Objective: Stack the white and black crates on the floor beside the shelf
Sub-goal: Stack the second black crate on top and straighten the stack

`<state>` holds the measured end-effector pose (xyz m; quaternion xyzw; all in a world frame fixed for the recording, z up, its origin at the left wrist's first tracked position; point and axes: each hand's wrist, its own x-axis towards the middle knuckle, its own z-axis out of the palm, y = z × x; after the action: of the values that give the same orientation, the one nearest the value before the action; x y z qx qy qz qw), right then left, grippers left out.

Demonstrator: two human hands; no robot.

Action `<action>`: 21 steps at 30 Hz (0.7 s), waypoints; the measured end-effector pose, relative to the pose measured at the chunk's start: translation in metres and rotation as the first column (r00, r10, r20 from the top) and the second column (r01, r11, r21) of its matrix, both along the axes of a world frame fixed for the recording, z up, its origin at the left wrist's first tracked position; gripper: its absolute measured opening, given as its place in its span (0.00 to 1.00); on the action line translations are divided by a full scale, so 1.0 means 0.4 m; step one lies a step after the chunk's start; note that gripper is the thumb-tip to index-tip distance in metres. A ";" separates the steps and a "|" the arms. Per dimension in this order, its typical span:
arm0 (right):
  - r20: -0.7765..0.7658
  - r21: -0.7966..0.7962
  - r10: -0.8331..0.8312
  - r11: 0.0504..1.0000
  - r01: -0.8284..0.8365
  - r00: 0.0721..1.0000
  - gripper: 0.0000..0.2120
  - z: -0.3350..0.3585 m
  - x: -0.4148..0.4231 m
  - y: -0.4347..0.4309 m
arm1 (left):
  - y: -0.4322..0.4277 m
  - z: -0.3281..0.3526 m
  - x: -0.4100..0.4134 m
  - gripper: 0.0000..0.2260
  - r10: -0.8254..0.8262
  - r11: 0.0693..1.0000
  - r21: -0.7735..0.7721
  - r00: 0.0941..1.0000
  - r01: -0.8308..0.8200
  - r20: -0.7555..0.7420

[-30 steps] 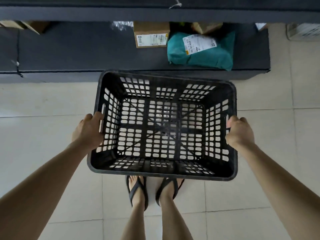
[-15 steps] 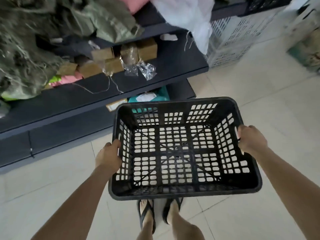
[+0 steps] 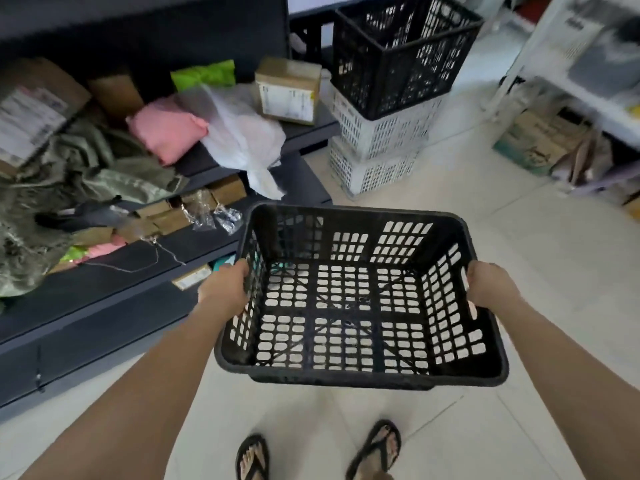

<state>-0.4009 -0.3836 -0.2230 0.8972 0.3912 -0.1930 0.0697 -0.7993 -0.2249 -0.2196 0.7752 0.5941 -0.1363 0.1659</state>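
I carry an empty black slotted crate (image 3: 360, 372) in front of me, level, above the tiled floor. My left hand (image 3: 225, 289) grips its left wall and my right hand (image 3: 491, 289) grips its right wall at the handle slot. Ahead, beside the end of the dark shelf (image 3: 114, 282), stands a stack on the floor: two white crates (image 3: 377, 143) with a black crate (image 3: 401, 53) on top. The stack lies beyond my crate, up and slightly right.
The shelf on the left holds cardboard boxes (image 3: 287, 88), a pink parcel (image 3: 166, 129), a white plastic bag (image 3: 242, 133) and green netting. A white rack (image 3: 585, 81) with boxes under it stands at the right. My sandalled feet (image 3: 374, 448) are on the tiles below.
The view has swung up and to the right along the shelf, bringing the crate stack into sight. The black crate stays in both hands and is now closer to the stack.
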 end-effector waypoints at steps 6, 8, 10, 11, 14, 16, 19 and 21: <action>0.015 -0.056 0.070 0.996 -0.069 0.997 0.14 0.075 0.279 -0.014 | -0.005 0.110 0.250 0.12 -0.010 1.000 0.020 1.000 0.010 0.009; 0.030 -0.073 0.066 0.995 -0.063 0.997 0.14 0.104 0.372 0.005 | 0.003 0.141 0.332 0.12 -0.010 1.000 0.013 1.000 0.010 0.020; 0.042 -0.080 0.065 0.995 -0.062 0.997 0.15 0.136 0.454 0.028 | 0.018 0.168 0.412 0.12 -0.015 1.000 0.016 1.000 0.015 0.018; 0.047 -0.076 0.074 0.995 -0.070 0.996 0.15 0.149 0.494 0.043 | 0.026 0.180 0.451 0.13 -0.018 1.000 0.020 1.000 0.018 0.018; 0.068 -0.056 0.088 0.995 -0.084 0.994 0.15 0.185 0.607 0.097 | 0.068 0.205 0.570 0.14 -0.019 0.999 0.038 1.000 0.018 0.014; 0.088 -0.062 0.079 0.995 -0.074 0.993 0.15 0.209 0.680 0.145 | 0.111 0.219 0.651 0.14 -0.015 0.999 0.049 1.000 0.015 -0.002; 0.105 -0.092 0.085 0.993 -0.076 0.991 0.13 0.254 0.784 0.235 | 0.201 0.240 0.775 0.12 -0.020 0.999 0.041 1.000 0.020 -0.001; 0.134 -0.122 0.121 0.987 -0.105 0.984 0.04 0.301 0.847 0.298 | 0.280 0.265 0.862 0.12 -0.034 0.999 0.035 0.999 0.034 0.006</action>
<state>-0.0622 -0.2643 -0.1025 0.8793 0.4240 -0.1469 0.1595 -0.4546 -0.1128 -0.1136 0.7884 0.5825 -0.1263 0.1521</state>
